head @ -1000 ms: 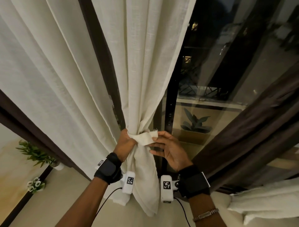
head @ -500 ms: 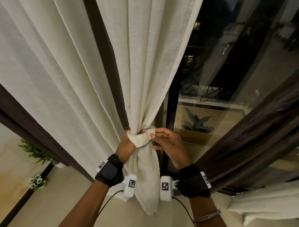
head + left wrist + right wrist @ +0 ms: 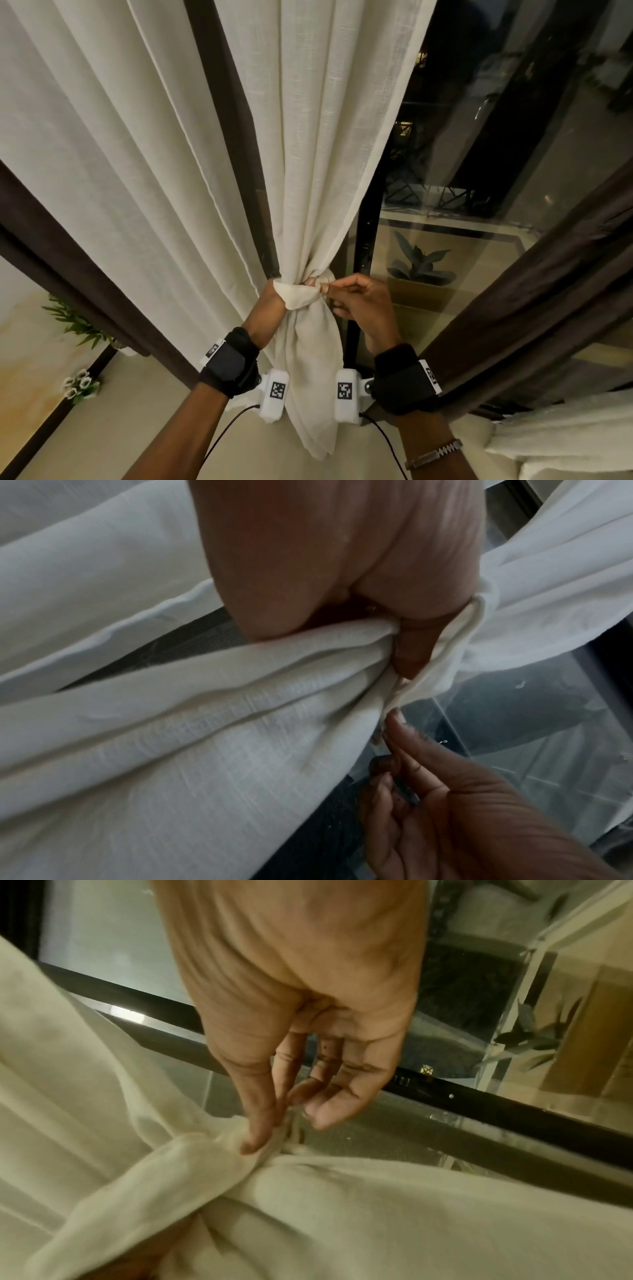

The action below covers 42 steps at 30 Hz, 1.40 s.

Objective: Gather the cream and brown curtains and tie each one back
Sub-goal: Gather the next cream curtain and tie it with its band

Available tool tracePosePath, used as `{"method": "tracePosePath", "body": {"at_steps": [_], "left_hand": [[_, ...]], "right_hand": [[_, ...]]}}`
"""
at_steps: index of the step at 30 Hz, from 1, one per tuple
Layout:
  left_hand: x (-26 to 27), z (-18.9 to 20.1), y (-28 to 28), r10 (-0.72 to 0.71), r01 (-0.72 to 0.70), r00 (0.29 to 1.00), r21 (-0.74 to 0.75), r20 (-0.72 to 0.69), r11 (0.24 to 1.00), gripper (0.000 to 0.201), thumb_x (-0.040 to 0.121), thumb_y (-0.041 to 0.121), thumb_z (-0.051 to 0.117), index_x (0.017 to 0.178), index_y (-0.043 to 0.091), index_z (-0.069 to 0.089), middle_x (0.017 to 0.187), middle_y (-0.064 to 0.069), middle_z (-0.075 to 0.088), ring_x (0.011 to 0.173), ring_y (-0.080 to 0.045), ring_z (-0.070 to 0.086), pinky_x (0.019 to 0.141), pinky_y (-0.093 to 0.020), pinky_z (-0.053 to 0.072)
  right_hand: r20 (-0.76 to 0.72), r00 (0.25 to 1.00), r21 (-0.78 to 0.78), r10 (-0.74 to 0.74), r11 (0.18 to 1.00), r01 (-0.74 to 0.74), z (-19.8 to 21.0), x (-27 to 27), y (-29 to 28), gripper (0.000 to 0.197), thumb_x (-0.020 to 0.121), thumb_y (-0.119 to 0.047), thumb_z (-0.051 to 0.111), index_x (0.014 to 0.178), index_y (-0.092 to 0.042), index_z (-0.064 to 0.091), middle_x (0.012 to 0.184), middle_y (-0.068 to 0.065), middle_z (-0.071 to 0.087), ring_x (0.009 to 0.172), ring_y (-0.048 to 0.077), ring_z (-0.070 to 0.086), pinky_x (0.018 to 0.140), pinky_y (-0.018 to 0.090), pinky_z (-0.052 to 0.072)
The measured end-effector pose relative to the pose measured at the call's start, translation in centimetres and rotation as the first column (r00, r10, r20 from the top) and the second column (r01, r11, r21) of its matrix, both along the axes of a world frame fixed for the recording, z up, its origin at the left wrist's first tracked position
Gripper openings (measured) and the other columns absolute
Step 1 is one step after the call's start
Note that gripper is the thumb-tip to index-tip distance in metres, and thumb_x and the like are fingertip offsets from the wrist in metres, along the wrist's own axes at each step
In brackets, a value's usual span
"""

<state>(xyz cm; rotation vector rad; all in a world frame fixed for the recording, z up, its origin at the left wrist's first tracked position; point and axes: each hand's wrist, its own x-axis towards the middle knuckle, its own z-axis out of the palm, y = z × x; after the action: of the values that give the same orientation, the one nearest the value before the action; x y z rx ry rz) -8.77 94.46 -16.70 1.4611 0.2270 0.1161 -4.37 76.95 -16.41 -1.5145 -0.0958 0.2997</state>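
Cream curtain (image 3: 318,154) gathered, tie band (image 3: 299,297) wrapped, gripped by L hand (image 3: 270,301); end pinched by R hand (image 3: 363,301); brown curtain (image 3: 534,301) untied

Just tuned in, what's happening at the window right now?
A person is tying back the cream curtain. The left hand grips the gathered bunch, and a cream tie band is wrapped around it. The right hand pinches the band's end at the bunch. The brown curtain at the right hangs untouched, with no tie visible on it.
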Motion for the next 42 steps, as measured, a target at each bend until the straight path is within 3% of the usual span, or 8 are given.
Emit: {"method": "tracePosePath", "body": {"at_steps": [4, 7, 10, 14, 22, 30, 35, 42], "left_hand": [[-0.5, 0.7, 0.6, -0.08, 0.076, 0.996, 0.096, 0.034, 0.992, 0.091, 0.047, 0.078, 0.093, 0.114, 0.018, 0.076, 0.105, 0.006, 0.084, 0.101, -0.009, 0.079, 0.094, -0.029, 0.062], [-0.8, 0.4, 2.6, -0.22, 0.224, 0.974, 0.238, -0.046, 0.945, 0.061, 0.09, 0.028, 0.083, 0.145, 0.013, 0.061, 0.138, 0.0, 0.073, 0.13, -0.02, 0.068, 0.114, -0.044, 0.053], [-1.3, 0.7, 4.1, -0.319, 0.325, 0.946, 0.153, -0.058, 0.933, 0.087, 0.085, -0.013, 0.071, 0.16, 0.015, 0.036, 0.144, 0.007, 0.066, 0.131, -0.011, 0.065, 0.102, -0.027, 0.056], [-1.4, 2.1, 4.4, -0.15, 0.137, 0.984, 0.128, 0.1, 0.982, 0.074, 0.078, 0.02, 0.068, 0.147, 0.002, 0.047, 0.15, -0.019, 0.057, 0.142, -0.033, 0.054, 0.119, -0.054, 0.044], [2.0, 6.8, 0.1, 0.017, -0.08, 0.971, 0.256, 0.238, 0.963, 0.058, 0.089, 0.048, 0.08, 0.14, 0.027, 0.06, 0.14, 0.006, 0.069, 0.132, -0.016, 0.066, 0.114, -0.048, 0.053], [3.1, 6.7, 1.8, 0.453, -0.503, 0.83, 0.089, 0.325, 0.86, 0.039, 0.101, 0.048, 0.068, 0.1, 0.009, 0.076, 0.091, -0.007, 0.073, 0.083, -0.019, 0.063, 0.082, -0.041, 0.052], [3.2, 7.6, 0.6, 0.441, -0.52, 0.81, 0.128, 0.386, 0.844, 0.019, 0.105, 0.029, 0.067, 0.116, 0.015, 0.069, 0.109, -0.009, 0.077, 0.098, -0.017, 0.072, 0.098, -0.053, 0.06], [4.8, 15.2, -3.6, 0.289, -0.408, 0.772, 0.093, 0.567, 0.908, 0.044, 0.101, 0.043, 0.068, 0.142, 0.027, 0.059, 0.129, 0.015, 0.075, 0.12, 0.0, 0.07, 0.094, -0.014, 0.056]], "right_hand": [[0.035, 0.999, -0.022, 0.002, 1.0, -0.001, -0.1, 0.5, -0.1, 0.014, 0.083, -0.016, 0.089, 0.092, -0.009, 0.081, 0.089, 0.004, 0.082, 0.075, 0.004, 0.071, 0.07, 0.022, 0.056], [0.019, 0.999, -0.016, 0.035, 0.999, -0.034, 0.7, 1.0, -0.6, 0.014, 0.089, -0.01, 0.083, 0.103, -0.012, 0.082, 0.097, 0.002, 0.084, 0.098, 0.016, 0.079, 0.087, 0.032, 0.063], [0.105, 0.994, -0.04, 0.021, 0.999, -0.017, 1.9, 1.6, -1.6, 0.032, 0.094, -0.006, 0.072, 0.114, -0.029, 0.079, 0.113, -0.007, 0.081, 0.115, 0.015, 0.073, 0.108, 0.046, 0.057], [0.181, 0.974, 0.185, 0.135, 0.968, -0.169, 4.8, 2.2, -2.9, 0.054, 0.097, 0.003, 0.058, 0.14, -0.03, 0.063, 0.139, -0.005, 0.071, 0.136, 0.015, 0.061, 0.118, 0.046, 0.044], [0.186, 0.976, 0.13, 0.116, 0.981, -0.141, 9.6, 6.8, 1.5, 0.08, 0.092, -0.042, 0.075, 0.16, -0.047, 0.032, 0.15, -0.007, 0.061, 0.139, 0.018, 0.058, 0.118, 0.055, 0.046], [0.201, 0.929, 0.204, -0.311, 0.941, 0.27, 8.8, 9.0, -1.8, 0.01, 0.101, -0.024, 0.072, 0.107, -0.019, 0.078, 0.099, -0.008, 0.082, 0.102, 0.017, 0.077, 0.094, 0.035, 0.063], [0.295, 0.879, 0.178, -0.375, 0.925, 0.335, 9.5, 8.0, -3.5, 0.011, 0.099, -0.012, 0.071, 0.098, -0.022, 0.075, 0.093, -0.01, 0.079, 0.098, 0.017, 0.075, 0.09, 0.033, 0.063], [0.424, 0.89, 0.445, -0.169, 0.895, -0.042, 17.6, 7.1, -2.9, 0.037, 0.099, -0.018, 0.072, 0.134, -0.021, 0.06, 0.123, 0.003, 0.078, 0.11, 0.018, 0.077, 0.089, 0.032, 0.064]]}}
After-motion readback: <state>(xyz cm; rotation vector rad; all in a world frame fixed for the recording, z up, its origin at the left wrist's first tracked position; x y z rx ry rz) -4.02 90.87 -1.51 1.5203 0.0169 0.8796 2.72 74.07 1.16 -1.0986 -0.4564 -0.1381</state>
